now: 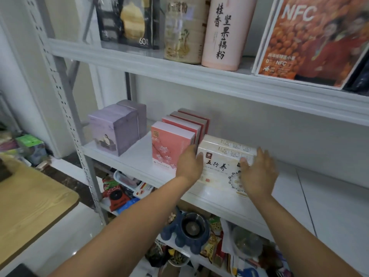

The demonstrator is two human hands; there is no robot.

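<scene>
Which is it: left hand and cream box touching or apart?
Touching. Head view: the left hand lays its thumb on the cream box at its left edge.

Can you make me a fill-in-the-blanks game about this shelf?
1. The left hand and right hand touch the cream box; the flowery box beside it is ___.
2. The picture box at that row's left end is ___.
3. Big letters on the orange box above spell ___.

Missing words: pink, purple, NFC.
</scene>
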